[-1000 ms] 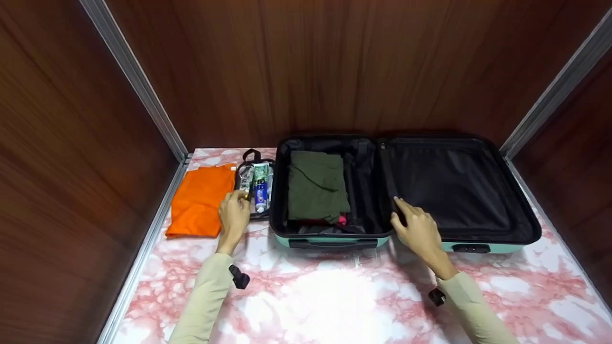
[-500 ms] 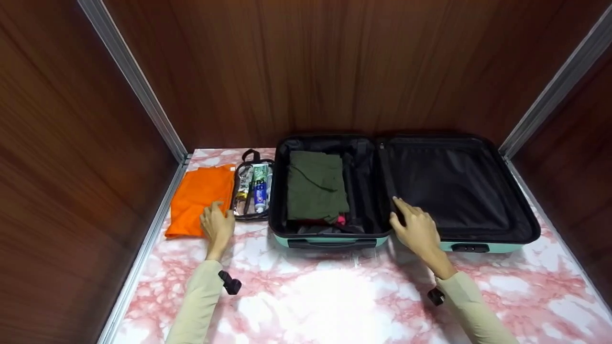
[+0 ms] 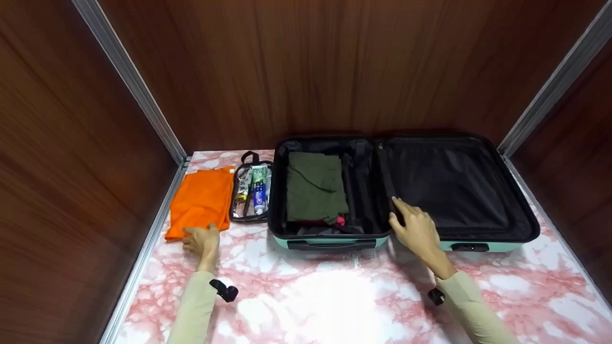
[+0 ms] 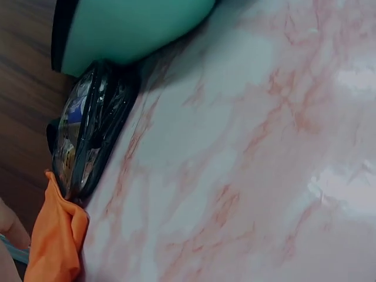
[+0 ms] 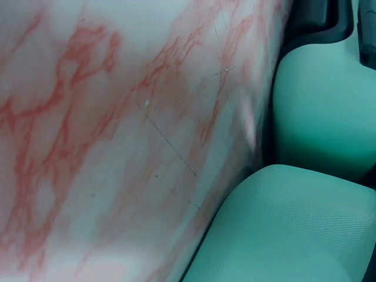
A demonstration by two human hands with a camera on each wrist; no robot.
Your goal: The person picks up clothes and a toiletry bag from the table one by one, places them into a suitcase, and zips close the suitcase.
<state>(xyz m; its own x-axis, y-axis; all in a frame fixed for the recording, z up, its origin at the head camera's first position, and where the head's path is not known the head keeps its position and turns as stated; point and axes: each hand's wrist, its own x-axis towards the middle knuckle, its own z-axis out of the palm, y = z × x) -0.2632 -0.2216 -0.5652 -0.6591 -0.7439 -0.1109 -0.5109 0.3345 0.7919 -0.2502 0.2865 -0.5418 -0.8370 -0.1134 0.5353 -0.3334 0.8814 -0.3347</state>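
Observation:
A folded orange garment (image 3: 203,193) lies on the left of the marbled surface. My left hand (image 3: 203,241) is at its near edge, fingers loosely bent and reaching over the cloth. Part of the hand (image 4: 12,229) shows beside the orange cloth (image 4: 56,235) in the left wrist view. A mint-green suitcase (image 3: 282,242) lies spread with both halves upward. My right hand (image 3: 418,231) rests at the inner corner of its right half, near the hinge; its fingertips are partly lost against the black lining. In the left half sits a folded dark green garment (image 3: 315,188).
Between the orange garment and suitcase lies a clear toiletry pouch (image 3: 251,191) holding a toothpaste tube (image 3: 259,191) and other items. Something pink (image 3: 340,220) peeks from under the green garment. Wooden panels (image 3: 311,71) enclose the back and sides.
My left hand has moved from the toiletry pouch leftward and toward me, to the orange garment's near edge. My right hand has stayed at the suitcase.

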